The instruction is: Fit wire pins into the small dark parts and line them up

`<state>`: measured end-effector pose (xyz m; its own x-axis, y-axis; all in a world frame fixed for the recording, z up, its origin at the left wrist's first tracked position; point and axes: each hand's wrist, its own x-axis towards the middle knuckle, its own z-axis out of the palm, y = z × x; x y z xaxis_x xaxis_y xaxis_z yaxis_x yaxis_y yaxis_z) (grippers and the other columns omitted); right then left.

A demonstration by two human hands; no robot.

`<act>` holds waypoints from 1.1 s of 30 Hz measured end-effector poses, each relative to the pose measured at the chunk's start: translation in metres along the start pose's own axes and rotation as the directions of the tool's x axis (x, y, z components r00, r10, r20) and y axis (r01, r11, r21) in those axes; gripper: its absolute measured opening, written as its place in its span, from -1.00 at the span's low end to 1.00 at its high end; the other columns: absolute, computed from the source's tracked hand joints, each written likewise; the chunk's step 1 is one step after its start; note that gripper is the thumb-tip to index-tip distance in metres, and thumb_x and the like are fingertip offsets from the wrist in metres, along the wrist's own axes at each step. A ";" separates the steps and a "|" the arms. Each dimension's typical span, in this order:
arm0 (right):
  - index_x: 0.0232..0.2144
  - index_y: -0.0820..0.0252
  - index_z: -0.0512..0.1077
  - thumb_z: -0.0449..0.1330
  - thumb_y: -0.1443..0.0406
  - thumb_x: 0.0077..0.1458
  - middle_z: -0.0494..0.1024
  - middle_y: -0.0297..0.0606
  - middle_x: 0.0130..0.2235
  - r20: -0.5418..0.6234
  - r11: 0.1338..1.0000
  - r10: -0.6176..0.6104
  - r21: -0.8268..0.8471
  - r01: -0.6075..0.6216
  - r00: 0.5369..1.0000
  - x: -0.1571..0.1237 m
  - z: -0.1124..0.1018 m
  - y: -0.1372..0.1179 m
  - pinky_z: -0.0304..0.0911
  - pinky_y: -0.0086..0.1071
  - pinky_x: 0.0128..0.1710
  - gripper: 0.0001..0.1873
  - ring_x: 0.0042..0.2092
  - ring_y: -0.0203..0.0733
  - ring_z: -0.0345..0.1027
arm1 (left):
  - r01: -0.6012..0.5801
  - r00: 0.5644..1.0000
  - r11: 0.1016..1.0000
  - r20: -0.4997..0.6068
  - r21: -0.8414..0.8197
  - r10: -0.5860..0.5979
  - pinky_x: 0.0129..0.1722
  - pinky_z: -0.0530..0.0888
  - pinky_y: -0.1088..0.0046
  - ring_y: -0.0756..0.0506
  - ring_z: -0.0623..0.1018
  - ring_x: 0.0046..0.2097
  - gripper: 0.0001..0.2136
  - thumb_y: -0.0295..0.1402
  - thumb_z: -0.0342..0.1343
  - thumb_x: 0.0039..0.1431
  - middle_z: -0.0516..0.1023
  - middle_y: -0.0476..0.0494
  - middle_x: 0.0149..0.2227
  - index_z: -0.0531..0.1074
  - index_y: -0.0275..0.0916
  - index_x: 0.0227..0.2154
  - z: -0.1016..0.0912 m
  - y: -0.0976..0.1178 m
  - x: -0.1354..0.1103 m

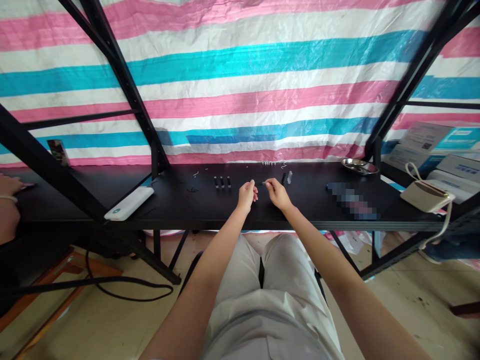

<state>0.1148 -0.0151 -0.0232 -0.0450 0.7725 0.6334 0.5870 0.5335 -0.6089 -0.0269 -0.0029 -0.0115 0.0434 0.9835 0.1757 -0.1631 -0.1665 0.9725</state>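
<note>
**A:** What do the hands hold?

**B:** The left hand (247, 195) and right hand (278, 194) each pinch one end of a small thin rod (262, 183), dark at one end and pale at the other. The fingertips are closed on it just above the black table (307, 210).

**A:** How far along is the work?

**B:** About midway, I'd judge. Three short black plastic cylinders (222, 182) stand in a row left of the fingers. A small black tube (284, 177) and a small clear tube (289, 176) stand just right of them, and tiny silver pins (267, 163) lie beyond the fingertips.

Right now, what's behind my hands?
Behind the left hand, three black tubes; behind the right hand, a black tube and a clear tube. Their grip covers most of the thin piece.
</note>
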 end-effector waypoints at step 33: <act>-0.28 0.19 0.38 -0.04 0.33 0.12 0.47 -0.18 -0.24 0.219 0.934 -0.017 -0.344 0.094 0.976 -0.001 0.003 -0.001 0.18 -0.44 -0.32 -0.79 -0.25 -0.21 0.34 | 0.053 0.986 0.998 0.158 0.046 -0.060 -0.72 0.16 0.64 0.12 0.34 -0.71 -0.89 -0.34 0.02 0.10 0.39 0.05 -0.60 0.28 -0.28 -0.37 0.002 0.004 -0.003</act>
<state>0.1118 -0.0155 -0.0242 -0.2310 0.8199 0.5237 0.8221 0.4524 -0.3457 -0.0260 -0.0066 -0.0084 0.2083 0.9681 0.1392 -0.1148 -0.1171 0.9865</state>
